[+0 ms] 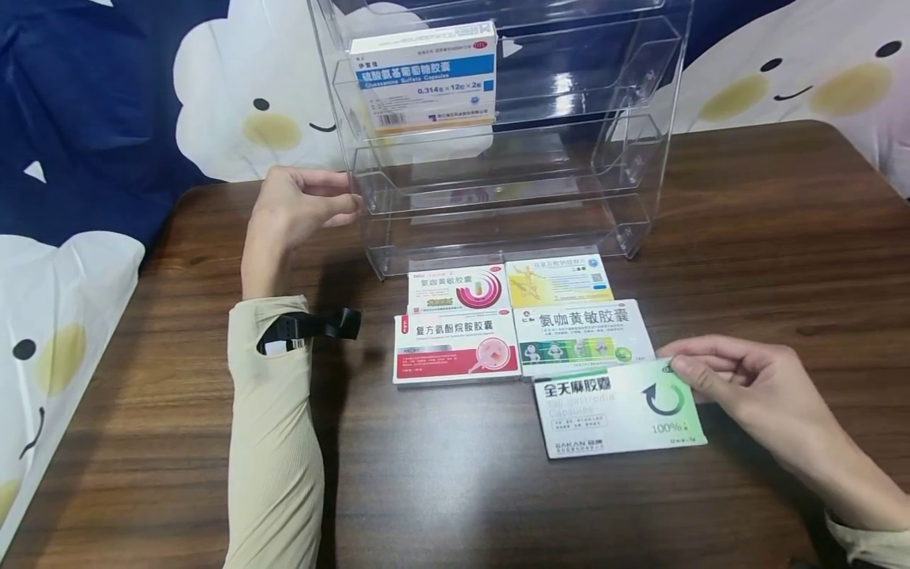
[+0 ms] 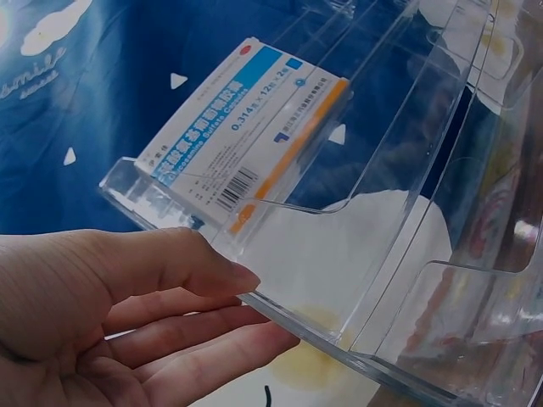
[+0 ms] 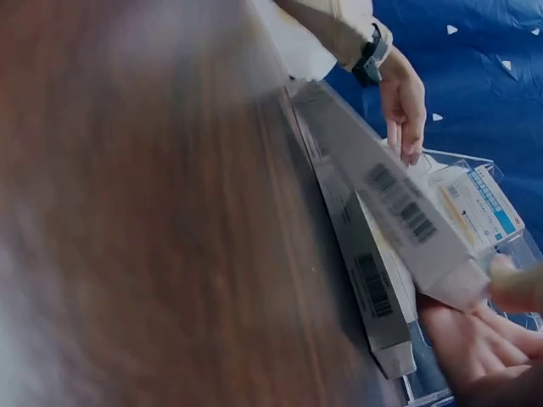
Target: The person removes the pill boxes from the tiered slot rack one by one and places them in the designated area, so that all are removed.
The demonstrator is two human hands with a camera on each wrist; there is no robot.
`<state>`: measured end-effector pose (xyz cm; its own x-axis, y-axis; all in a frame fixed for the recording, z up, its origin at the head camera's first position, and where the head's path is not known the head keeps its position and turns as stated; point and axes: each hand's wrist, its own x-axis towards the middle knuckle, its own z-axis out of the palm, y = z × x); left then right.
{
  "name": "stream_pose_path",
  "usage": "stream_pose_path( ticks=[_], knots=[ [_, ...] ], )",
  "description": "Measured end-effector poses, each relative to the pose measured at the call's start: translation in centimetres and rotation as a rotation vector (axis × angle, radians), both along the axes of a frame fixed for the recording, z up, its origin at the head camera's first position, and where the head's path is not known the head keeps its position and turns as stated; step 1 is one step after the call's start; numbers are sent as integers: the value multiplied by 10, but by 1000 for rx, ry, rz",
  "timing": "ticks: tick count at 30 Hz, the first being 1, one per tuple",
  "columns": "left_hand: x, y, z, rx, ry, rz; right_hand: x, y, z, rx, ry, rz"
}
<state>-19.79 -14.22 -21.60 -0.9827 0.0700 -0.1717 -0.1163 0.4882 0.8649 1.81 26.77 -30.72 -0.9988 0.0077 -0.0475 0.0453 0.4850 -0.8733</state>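
Observation:
My left hand (image 1: 287,209) pinches the left side edge of a clear plastic tiered rack (image 1: 498,194), thumb on one face and fingers on the other. My right hand (image 1: 753,387) grips the upper right corner of a white-and-green medicine box (image 1: 618,411) between thumb and fingers. That box is tilted, its end raised in the right wrist view. Just behind it lies a white box with a green strip (image 1: 583,340). A white-and-blue medicine box (image 2: 246,136) stands in an upper tier of the rack, near my left hand.
On the brown wooden table (image 1: 412,474) lie a red-and-white box (image 1: 455,348), a box with pink rings (image 1: 455,288) and a yellow-and-white box (image 1: 558,280), in front of the rack. A blue cloth with white cloud faces (image 1: 256,71) hangs behind.

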Motion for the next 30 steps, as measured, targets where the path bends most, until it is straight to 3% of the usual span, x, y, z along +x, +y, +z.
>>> stream_pose_path(
  ticks=[3, 6, 9, 12, 15, 17, 19, 24, 30],
  knots=[
    [0, 0, 0, -8, -8, -1, 0, 0, -1, 82, -52, 53],
    [0, -1, 1, -23, -19, -2, 0, -1, 3, 233, -17, 104],
    [-1, -1, 1, -3, -27, 3, 4, -6, 10, 410, 124, 112],
    [-1, -1, 0, 11, -16, -3, 11, -15, 17, 491, 343, 172],
    [0, -3, 0, 9, 0, 0, 18, -27, 18, 523, 521, 370],
    [0, -5, 0, -10, 8, 1, 21, -35, 17, 524, 566, 526],
    [1, -6, 0, -21, 9, 8, 24, -43, 14, 554, 589, 614],
    [0, -5, -1, -45, 10, -7, 26, -48, 7, 603, 601, 627],
    [-1, -1, -1, 35, 1, -5, 28, -47, 3, 642, 618, 600]
  ],
)
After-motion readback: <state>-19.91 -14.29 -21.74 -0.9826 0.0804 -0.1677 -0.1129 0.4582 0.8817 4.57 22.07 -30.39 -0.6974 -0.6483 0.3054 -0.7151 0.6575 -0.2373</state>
